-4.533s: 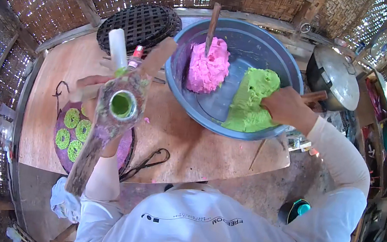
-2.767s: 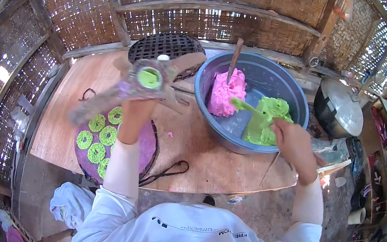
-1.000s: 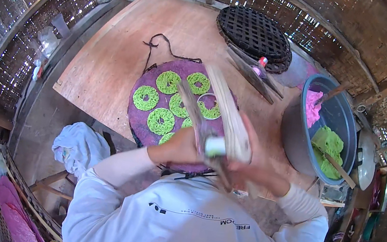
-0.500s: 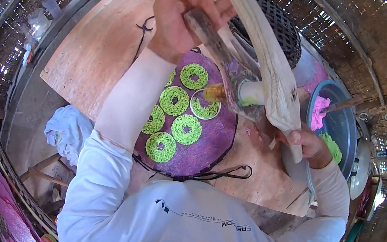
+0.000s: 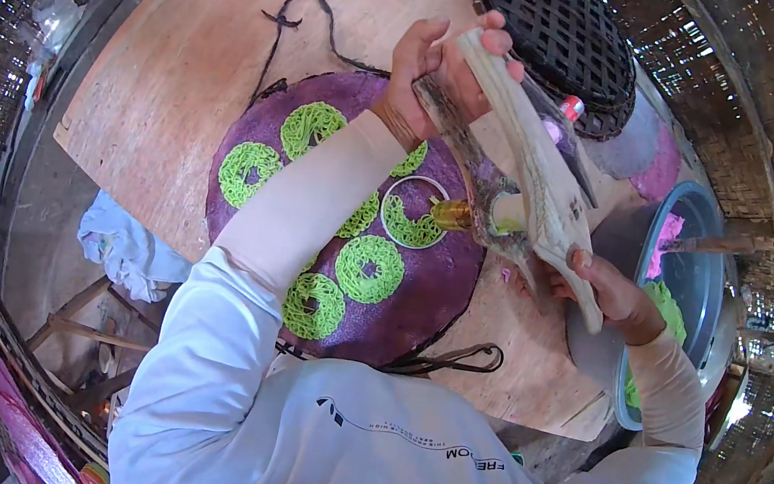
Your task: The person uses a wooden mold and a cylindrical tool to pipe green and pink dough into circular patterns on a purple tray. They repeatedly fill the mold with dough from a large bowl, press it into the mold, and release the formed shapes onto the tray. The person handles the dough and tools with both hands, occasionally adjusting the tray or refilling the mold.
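A wooden hand press with a pale lever [image 5: 533, 154], a darker bar [image 5: 462, 153] and a yellowish nozzle [image 5: 452, 215] is tilted over the purple round tray [image 5: 411, 317]. My left hand [image 5: 428, 81] has its fingers curled round the press's upper ends, and my right hand [image 5: 617, 294] grips the lower end. Several bright green lacy rings [image 5: 367, 269] lie on the tray. Under the nozzle, a thin pale hoop [image 5: 395, 239] holds a partly filled ring of green strands.
A blue tub [image 5: 649, 375] with pink and green dough stands right, beside a lidded pot. Dark woven racks [image 5: 548, 24] lie at the back of the plywood table [image 5: 159, 84]. Dark cords rest beside the tray; a white cloth [image 5: 128, 247] is at lower left.
My right hand has left the green dough in the tub for the press, which has tipped over the tray. My left hand's fingers, spread half a second ago, now curl round its upper ends.
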Tool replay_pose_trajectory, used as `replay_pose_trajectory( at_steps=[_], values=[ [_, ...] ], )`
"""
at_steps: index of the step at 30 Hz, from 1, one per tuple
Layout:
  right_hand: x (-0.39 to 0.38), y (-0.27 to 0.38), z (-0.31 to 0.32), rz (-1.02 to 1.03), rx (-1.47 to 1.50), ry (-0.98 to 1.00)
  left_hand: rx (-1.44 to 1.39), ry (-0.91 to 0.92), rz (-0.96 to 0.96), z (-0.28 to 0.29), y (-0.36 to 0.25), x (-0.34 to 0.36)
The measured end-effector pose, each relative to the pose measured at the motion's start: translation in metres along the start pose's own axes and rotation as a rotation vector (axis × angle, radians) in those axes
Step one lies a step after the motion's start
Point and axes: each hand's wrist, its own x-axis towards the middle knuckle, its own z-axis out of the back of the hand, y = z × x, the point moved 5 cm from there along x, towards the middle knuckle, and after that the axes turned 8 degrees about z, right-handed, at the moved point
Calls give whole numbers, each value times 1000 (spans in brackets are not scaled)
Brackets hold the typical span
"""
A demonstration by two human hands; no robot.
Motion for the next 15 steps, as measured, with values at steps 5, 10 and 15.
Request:
replay_pose_trajectory(
  at_steps=[5, 10, 15],
  values=[
    [16, -6, -9, 56, 66, 141, -125, -11, 1, 24, 4, -11],
    [24, -10, -7, 108, -35, 138, -120, 51, 19, 23, -4, -12],
    [27, 6, -7, 96, -244, 16, -44, 77, 4, 19, -15, -17]
  ],
)
